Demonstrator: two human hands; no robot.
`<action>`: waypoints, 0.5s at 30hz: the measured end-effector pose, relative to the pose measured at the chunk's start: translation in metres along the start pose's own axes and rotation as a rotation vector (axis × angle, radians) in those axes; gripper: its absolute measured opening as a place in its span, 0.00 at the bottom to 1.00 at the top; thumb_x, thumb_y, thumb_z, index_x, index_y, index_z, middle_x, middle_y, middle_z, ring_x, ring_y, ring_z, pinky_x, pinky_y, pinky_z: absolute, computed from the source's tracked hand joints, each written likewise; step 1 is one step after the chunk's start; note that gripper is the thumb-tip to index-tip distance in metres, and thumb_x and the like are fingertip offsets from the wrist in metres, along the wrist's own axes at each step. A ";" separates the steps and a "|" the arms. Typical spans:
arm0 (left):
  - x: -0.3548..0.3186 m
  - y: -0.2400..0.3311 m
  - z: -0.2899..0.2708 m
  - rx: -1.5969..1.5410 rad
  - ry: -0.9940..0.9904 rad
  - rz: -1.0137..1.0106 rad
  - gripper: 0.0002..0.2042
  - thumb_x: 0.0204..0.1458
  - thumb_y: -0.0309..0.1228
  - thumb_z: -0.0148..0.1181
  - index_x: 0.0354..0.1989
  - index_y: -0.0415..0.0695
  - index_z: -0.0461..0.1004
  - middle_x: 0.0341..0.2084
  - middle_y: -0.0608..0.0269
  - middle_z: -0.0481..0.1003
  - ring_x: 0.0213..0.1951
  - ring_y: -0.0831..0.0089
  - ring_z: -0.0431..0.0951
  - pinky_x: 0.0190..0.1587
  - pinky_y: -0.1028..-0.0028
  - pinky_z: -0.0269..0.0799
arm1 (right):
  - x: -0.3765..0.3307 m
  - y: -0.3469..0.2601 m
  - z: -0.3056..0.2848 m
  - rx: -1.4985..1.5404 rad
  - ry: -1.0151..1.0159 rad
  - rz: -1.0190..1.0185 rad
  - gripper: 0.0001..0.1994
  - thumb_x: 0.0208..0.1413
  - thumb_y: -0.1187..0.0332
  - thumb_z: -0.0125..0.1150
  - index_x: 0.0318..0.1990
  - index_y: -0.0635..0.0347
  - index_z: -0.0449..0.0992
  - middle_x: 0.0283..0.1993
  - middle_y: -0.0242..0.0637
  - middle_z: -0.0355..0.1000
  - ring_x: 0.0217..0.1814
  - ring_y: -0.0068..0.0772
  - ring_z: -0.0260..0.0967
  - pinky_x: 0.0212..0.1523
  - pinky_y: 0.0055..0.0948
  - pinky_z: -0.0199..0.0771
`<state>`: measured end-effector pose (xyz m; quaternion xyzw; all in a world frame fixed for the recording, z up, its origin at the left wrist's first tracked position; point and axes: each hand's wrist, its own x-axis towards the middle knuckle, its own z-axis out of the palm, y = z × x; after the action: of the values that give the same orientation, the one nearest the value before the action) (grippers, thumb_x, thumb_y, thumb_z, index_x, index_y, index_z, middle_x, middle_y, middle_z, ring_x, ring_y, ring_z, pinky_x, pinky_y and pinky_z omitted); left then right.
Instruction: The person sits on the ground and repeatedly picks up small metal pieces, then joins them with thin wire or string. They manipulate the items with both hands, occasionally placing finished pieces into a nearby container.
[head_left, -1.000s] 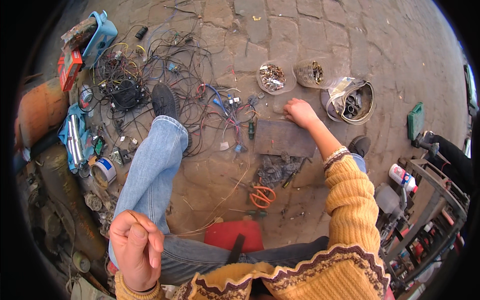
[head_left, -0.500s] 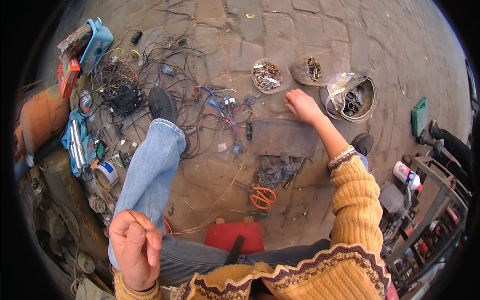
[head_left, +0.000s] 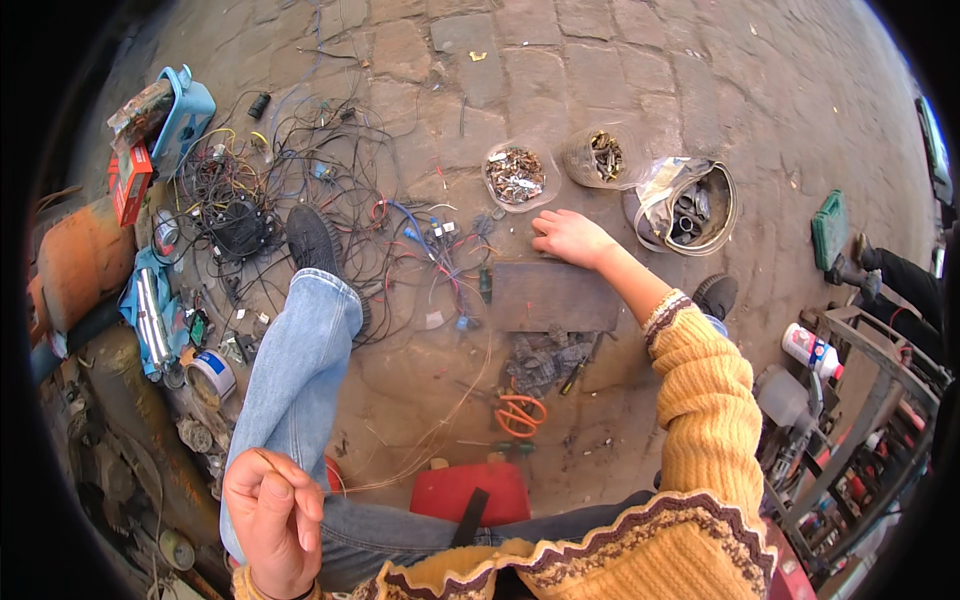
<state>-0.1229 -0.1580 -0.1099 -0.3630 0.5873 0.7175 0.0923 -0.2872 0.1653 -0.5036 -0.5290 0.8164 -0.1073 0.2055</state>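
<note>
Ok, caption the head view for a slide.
Left hand pinching a thin wire, right hand beside a tub of small parts.

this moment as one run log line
left hand: pinching thin strand | right hand: at far edge of dark board, contact unclear | nearby: clear tub of metal bits

Stone paving (head_left: 640,65) — brown (rather uneven)
</note>
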 end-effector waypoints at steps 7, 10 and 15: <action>-0.002 0.000 -0.002 -0.011 0.003 0.005 0.09 0.65 0.32 0.50 0.34 0.41 0.66 0.15 0.71 0.64 0.09 0.88 0.55 0.14 0.85 0.48 | -0.015 0.007 -0.007 0.061 0.155 0.314 0.03 0.47 0.70 0.58 0.29 0.57 0.74 0.39 0.38 0.69 0.48 0.41 0.68 0.47 0.39 0.72; -0.002 0.000 -0.002 -0.006 0.001 0.004 0.09 0.65 0.32 0.50 0.34 0.41 0.65 0.15 0.71 0.64 0.09 0.88 0.54 0.14 0.85 0.47 | -0.024 0.006 -0.003 0.205 0.107 0.422 0.04 0.47 0.70 0.58 0.31 0.58 0.75 0.39 0.40 0.71 0.48 0.44 0.70 0.48 0.42 0.73; -0.002 -0.001 0.000 0.002 -0.008 0.017 0.09 0.66 0.32 0.50 0.34 0.41 0.65 0.15 0.70 0.64 0.08 0.88 0.54 0.13 0.85 0.47 | -0.031 0.009 0.011 0.153 -0.030 0.400 0.06 0.43 0.69 0.63 0.29 0.56 0.74 0.33 0.37 0.73 0.43 0.43 0.71 0.45 0.39 0.73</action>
<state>-0.1211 -0.1567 -0.1094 -0.3552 0.5907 0.7190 0.0889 -0.2783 0.1980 -0.5097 -0.3411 0.8914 -0.1182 0.2742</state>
